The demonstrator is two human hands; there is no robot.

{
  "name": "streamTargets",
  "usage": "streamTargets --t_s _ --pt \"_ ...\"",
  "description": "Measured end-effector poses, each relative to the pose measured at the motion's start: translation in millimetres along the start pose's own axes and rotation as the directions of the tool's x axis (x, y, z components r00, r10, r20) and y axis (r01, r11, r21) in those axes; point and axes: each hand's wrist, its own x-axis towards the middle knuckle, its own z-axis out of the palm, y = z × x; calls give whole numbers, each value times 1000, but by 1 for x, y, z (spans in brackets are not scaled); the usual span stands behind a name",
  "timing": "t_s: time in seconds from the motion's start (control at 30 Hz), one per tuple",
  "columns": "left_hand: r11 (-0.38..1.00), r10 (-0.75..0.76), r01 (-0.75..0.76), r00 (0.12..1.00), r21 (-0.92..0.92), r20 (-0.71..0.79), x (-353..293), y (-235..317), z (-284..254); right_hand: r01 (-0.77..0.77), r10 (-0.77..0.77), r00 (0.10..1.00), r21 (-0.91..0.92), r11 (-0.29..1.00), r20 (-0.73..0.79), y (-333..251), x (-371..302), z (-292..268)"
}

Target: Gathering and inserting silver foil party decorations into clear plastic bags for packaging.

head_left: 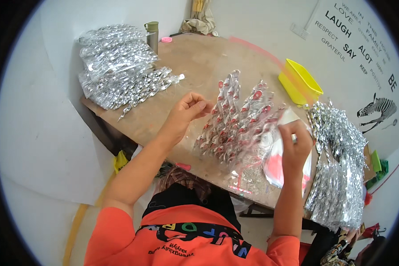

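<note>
A bunch of silver twisted foil strands with red round spots (228, 119) stands up between my hands over the table; its right side is smeared by motion. Clear plastic film with a pinkish-red band (264, 52) stretches above and around it, probably a plastic bag. My left hand (189, 111) is closed in a pinch at the film's left side. On the right, my right hand (295, 144) is closed too, at the blurred film's edge, with a small white thing showing by its fingers. Under it lie flat white-and-red plastic bags (277, 166).
Packed silver foil strands (115, 66) are heaped at the table's far left, beside a bottle (152, 37) and a pink lid (166, 40). A yellow basket (300, 82) stands far right. More silver strands (337, 173) hang over the right edge. A person's patterned sleeve (337, 255) shows lower right.
</note>
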Motion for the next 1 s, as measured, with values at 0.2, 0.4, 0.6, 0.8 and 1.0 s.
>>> streamTargets --t_s 0.2,0.4,0.6,0.8,1.0 --pt "999 -2 1 1000 35 10 2 -1 -1 -79 78 997 52 996 25 8 1 -4" --pt "999 0 -1 1000 47 19 -3 4 -4 -302 315 949 312 901 10 22 -7 -3" --pt "998 -42 41 999 52 25 -15 13 12 -452 478 865 647 614 152 -15 -6 20" --pt "932 -162 102 975 347 150 -7 8 8 -453 430 885 548 703 181 3 -11 14" --pt "979 -147 110 965 173 218 -14 1 5 -472 333 882 624 623 334 22 -30 10"
